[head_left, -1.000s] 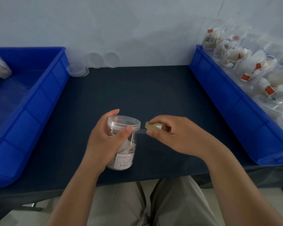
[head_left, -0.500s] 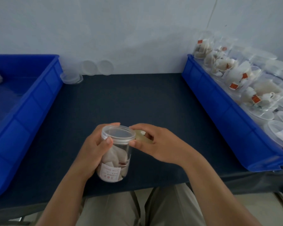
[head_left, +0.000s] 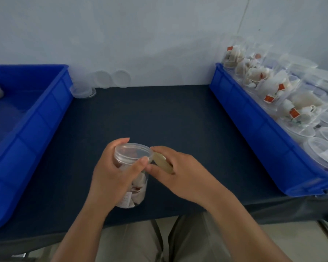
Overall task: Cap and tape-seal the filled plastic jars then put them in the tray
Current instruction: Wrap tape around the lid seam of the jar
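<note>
Across the dark bench (head_left: 159, 120) two blue bins frame the work: the left tray (head_left: 36, 118), with something pale at its far edge, and the right tray (head_left: 254, 133), crowded with clear filled jars (head_left: 269, 86) of white sachets. Loose lids (head_left: 112, 79) lean against the wall at the back. Near the front edge, between the trays, the jar (head_left: 134, 186) stands on the bench with its lid (head_left: 133, 153) seated. Smallest is the tape roll (head_left: 162, 163), a yellowish ring held just beside the lid's rim.

This looks like the tape-sealing step, and clear tape leaves room for error. If the roll drifts off the line of the seam, the strip could land crooked or wrinkle, and a free end could fold onto itself. The jar is light plastic and sits close to the bench's edge, so a slack hold could let it twist or tip under the pull. Whether any tape is stuck down yet cannot be told.

The left hand (head_left: 110, 174) wraps the jar from the left, fingers behind the rim and thumb across the front just under the lid — its grip is clamped on the jar. The right hand (head_left: 180, 171) comes in palm down from the right, its grip pinched on the tape roll, forefinger tip at the lid's edge.
</note>
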The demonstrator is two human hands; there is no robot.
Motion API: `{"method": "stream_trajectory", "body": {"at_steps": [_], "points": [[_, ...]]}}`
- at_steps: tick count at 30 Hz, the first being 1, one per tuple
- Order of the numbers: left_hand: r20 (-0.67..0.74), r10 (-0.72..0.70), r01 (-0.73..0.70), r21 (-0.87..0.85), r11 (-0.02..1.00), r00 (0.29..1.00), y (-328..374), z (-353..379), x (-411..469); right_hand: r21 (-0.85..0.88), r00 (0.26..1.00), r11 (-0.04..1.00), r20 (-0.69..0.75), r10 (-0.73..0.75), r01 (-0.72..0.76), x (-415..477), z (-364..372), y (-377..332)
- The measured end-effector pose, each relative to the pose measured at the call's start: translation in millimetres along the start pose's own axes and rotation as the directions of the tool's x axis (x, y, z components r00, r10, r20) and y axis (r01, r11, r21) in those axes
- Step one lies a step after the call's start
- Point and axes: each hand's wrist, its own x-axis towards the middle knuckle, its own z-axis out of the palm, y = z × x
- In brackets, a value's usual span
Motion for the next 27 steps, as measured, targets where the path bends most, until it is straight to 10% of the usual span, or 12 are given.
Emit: {"method": "stream_trajectory", "body": {"at_steps": [5,27], "points": [[-0.030,-0.022,0.019,-0.094,0.995,0.999,-3.6,-5.5,2.3,0.051,0.988,0.999,0.156,0.000,-0.008,0.5,-15.5,13.0],[0.281,0.080,-0.043,-0.134,0.990,0.957,-19.4,-26.9,20.5,0.014,0.995,0.999,-0.091,-0.034,0.036,14.2,-6.0,5.6]]}}
